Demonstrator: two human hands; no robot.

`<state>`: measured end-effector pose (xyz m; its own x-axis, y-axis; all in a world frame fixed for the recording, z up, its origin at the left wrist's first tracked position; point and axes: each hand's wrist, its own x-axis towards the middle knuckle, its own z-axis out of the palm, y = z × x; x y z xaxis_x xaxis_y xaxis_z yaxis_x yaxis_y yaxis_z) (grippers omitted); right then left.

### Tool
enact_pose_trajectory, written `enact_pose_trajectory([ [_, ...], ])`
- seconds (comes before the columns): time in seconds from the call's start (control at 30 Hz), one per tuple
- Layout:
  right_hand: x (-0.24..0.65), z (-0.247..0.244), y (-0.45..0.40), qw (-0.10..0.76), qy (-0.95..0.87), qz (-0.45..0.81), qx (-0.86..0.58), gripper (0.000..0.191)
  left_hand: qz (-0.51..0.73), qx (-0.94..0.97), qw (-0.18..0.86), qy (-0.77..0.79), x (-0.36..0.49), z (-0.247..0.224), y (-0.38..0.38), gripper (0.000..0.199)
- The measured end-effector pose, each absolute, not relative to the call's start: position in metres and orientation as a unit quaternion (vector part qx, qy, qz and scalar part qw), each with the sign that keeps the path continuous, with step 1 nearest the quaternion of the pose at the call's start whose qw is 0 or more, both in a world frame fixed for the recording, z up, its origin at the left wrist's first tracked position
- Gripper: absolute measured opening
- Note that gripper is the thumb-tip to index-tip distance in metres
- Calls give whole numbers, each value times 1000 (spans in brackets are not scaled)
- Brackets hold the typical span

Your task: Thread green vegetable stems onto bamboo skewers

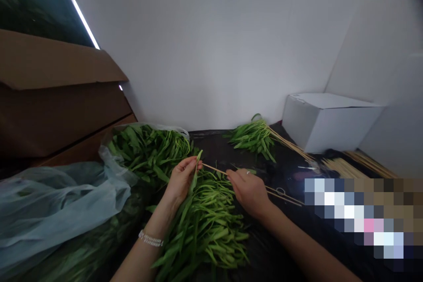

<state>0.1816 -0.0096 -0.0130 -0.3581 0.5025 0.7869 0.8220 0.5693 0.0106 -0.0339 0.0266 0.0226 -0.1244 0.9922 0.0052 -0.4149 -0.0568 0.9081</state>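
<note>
Between the thumb and fingers of my left hand (183, 180) is a leafy green stalk (198, 155), its long leaf hanging below. My right hand (249, 191) is closed on a thin bamboo skewer (214, 168), which points left and meets the stalk at my left fingertips. Whether its tip has gone through the stalk is hidden by the fingers. Beneath both hands lies a loose pile of the same long-leaved greens (218, 220). More bamboo skewers (283, 195) lie to the right, partly behind my right hand, with scissors handles (280, 191) beside them.
Farther back, a bunch of greens (253, 137) sits on the ends of several skewers. An open plastic bag (110, 156) of greens and cardboard boxes (62, 119) stand left. At right are a white box (330, 119) and bundled bamboo sticks (343, 167). A pale wall rises behind.
</note>
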Motion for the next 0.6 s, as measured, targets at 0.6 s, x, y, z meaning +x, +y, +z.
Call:
enact_pose_trajectory([
  [0.6,181,-13,-11,387,-788,-217,-426,21,609,372,574,401,-29,23,21,39],
])
